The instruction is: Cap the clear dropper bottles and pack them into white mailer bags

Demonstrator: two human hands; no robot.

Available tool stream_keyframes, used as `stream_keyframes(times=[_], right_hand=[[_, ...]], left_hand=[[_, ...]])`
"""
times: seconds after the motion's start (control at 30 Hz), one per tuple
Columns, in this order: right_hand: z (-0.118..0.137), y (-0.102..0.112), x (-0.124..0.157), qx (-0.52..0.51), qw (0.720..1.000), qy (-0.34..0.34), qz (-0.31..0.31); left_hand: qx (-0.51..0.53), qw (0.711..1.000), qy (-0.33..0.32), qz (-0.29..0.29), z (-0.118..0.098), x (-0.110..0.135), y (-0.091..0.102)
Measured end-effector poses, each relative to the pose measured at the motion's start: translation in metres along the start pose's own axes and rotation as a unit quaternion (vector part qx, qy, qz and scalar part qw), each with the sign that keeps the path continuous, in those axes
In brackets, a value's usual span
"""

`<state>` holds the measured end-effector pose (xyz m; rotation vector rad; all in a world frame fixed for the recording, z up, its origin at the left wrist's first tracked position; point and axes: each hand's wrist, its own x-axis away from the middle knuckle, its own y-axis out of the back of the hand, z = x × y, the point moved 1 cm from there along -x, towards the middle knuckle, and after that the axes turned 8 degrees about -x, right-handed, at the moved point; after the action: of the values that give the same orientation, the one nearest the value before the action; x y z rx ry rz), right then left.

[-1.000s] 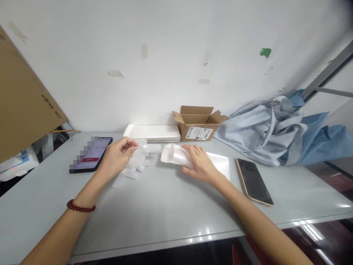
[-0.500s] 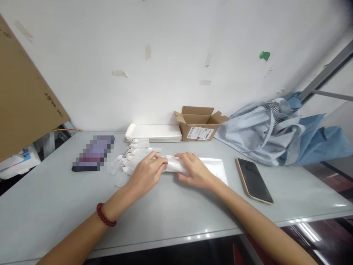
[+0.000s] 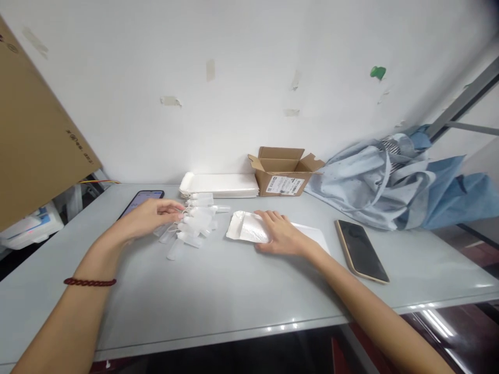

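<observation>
Several small translucent plastic bottles [image 3: 197, 222] with narrow tips lie in a loose pile on the grey table. My left hand [image 3: 150, 214] reaches in at the pile's left side, thumb and fingertips pinched at the end of one bottle; the exact grip is partly hidden. My right hand [image 3: 281, 235] lies over a white bubble mailer [image 3: 249, 228], fingers across its top and thumb along the near edge, gripping it against the table. The mailer's left end is folded and shows a shiny bubbled surface, and its right end shows beyond my wrist.
Behind the pile, a stack of white mailers [image 3: 222, 184] sits against the wall beside an open cardboard box [image 3: 283, 176]. A phone [image 3: 360, 250] lies at right, another phone [image 3: 142, 200] under my left hand. Blue cloth bags [image 3: 362, 182] slump at back right; a cardboard sheet [image 3: 35, 124] leans at left.
My left hand has let go of the mailer and moved left to the bottle pile. My right hand stays on the mailer, whose left end is now uncovered.
</observation>
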<state>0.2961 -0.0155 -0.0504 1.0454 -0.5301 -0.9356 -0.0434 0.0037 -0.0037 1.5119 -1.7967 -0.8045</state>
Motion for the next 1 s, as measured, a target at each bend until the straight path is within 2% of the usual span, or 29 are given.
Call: stream_keyframes(times=[0.17, 0.3, 0.4, 0.5, 0.73, 0.83, 1.0], right_hand=[[-0.002, 0.001, 0.0, -0.01, 0.999, 0.03, -0.015], [-0.003, 0.003, 0.0, -0.021, 0.997, 0.054, -0.057], [0.0, 0.004, 0.001, -0.021, 0.994, 0.076, -0.078], [0.005, 0.004, 0.003, -0.024, 0.991, 0.1, -0.087], [0.014, 0.0, 0.005, -0.043, 0.988, 0.103, -0.106], [0.015, -0.001, 0.005, -0.037, 0.99, 0.099, -0.089], [0.009, -0.002, 0.004, -0.002, 0.999, 0.033, -0.025]], left_hand=[[0.095, 0.995, 0.013, -0.028, -0.008, -0.001, -0.008], [0.206, 0.973, 0.018, -0.1, -0.028, 0.004, -0.018], [0.243, 0.957, 0.001, -0.155, -0.042, 0.008, -0.034], [0.202, 0.958, -0.035, -0.203, -0.053, 0.012, -0.053], [0.061, 0.97, -0.11, -0.209, -0.074, 0.027, -0.09], [0.027, 0.971, -0.119, -0.207, -0.078, 0.032, -0.096], [0.019, 0.98, -0.068, -0.187, -0.075, 0.028, -0.093]])
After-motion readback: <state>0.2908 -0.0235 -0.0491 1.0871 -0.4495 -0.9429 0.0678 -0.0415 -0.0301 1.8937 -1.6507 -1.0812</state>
